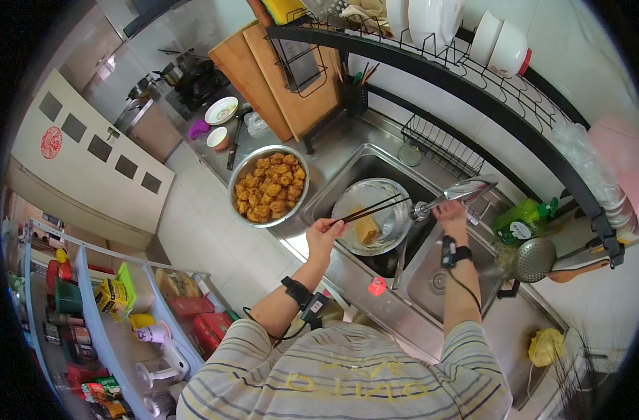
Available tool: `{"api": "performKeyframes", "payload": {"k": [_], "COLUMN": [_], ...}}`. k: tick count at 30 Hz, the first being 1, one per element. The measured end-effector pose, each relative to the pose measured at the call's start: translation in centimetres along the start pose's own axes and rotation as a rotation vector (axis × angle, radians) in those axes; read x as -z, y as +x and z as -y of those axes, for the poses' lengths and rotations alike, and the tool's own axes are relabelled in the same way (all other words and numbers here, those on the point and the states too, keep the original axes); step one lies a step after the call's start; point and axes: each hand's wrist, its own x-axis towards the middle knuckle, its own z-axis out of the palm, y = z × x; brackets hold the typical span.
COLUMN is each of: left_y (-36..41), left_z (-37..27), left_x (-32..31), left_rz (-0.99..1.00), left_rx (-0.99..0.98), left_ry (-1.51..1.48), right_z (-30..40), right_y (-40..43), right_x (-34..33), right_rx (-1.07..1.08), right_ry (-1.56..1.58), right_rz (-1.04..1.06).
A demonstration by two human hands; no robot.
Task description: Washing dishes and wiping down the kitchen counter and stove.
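My left hand [324,236] is closed around one end of a pair of dark chopsticks [369,209], which reach over a metal basin [342,202] in the left sink bowl. A yellow sponge [366,231] lies in that basin, whose inside is wet and smeared. At the faucet [450,194], my right hand [449,212] is raised under the neck, its fingers partly hidden; whether it grips the faucet does not show. Left of the sink stands a steel bowl [235,212] full of browned fried balls [272,186].
A black dish rack [429,62] with white bowls arches over the sink. Cutting boards [298,100] lean behind the steel bowl. Right of the faucet stand a green soap bottle [519,223] and a skimmer [534,260]. A knife [234,149] lies on the counter near small bowls.
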Motion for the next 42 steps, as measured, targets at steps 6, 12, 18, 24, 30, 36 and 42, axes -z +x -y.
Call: {"api": "performKeyframes", "payload": {"k": [6, 12, 18, 24, 30, 36, 42], "left_y": [0.3, 2.3, 3.5, 5.7, 7.8, 8.0, 7.0], "left_z": [0.3, 0.1, -0.5, 2.0, 0.7, -0.8, -0.1], "left_x": [3.1, 5.8, 9.1, 15.0, 20.8, 25.7, 29.4], "left_rz": [0.063, 0.225, 0.482, 0.754, 0.842, 0.667, 0.519], "left_rx": [0.21, 0.399, 0.462, 0.633, 0.633, 0.63, 0.635], "left_ry": [-0.181, -0.127, -0.102, 0.386, 0.476, 0.524, 0.482], "right_z": [-7.9, -11.4, -12.1, -9.9, -6.7, -8.1, -11.4], "right_y": [-6.2, -8.9, -7.8, -4.8, 1.5, 9.4, 14.0], "right_x": [0.7, -3.4, -8.2, -17.3, -29.4, -37.3, -40.7], "right_rx": [-0.469, -0.456, -0.143, 0.641, 1.106, 1.233, 1.2], "right_ry": [-0.654, -0.171, -0.588, -1.268, -1.053, -1.047, -1.609], "right_rz": [0.174, 0.36, 0.183, 0.081, 0.032, 0.017, -0.266]}}
